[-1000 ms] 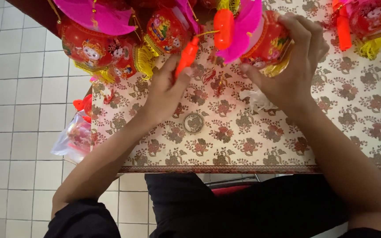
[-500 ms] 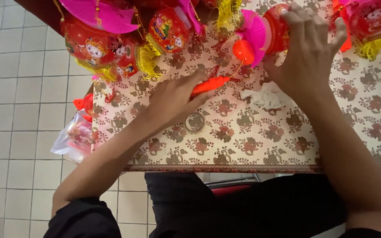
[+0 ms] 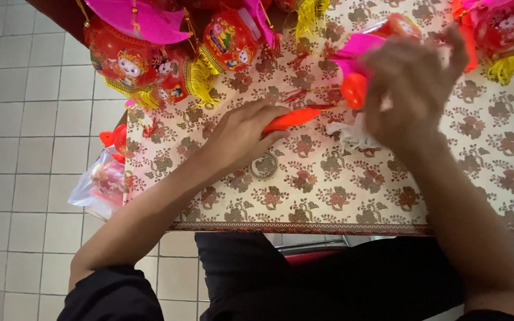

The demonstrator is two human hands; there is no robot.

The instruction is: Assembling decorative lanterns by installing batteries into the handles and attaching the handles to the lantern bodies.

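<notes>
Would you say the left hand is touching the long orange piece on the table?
Touching. The head view shows the left hand with its fingers lying over one end of the orange piece, pinning it to the patterned tablecloth.

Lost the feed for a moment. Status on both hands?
Left hand gripping red chilli-shaped piece. Right hand, blurred, at pink-and-orange ornament. Finished lanterns crowd table's far edge.

Left hand (image 3: 242, 134) rests on the table (image 3: 388, 196), fingers on a stick (image 3: 295, 117) lying flat. Right hand (image 3: 414, 89), raised right of it, sits over a lantern (image 3: 382, 35). Roll of tape (image 3: 264, 166) lies just before the left hand. More lanterns (image 3: 150, 59) crowd the far-left edge. Plastic bag (image 3: 99, 184) hangs off the table's left side.
</notes>
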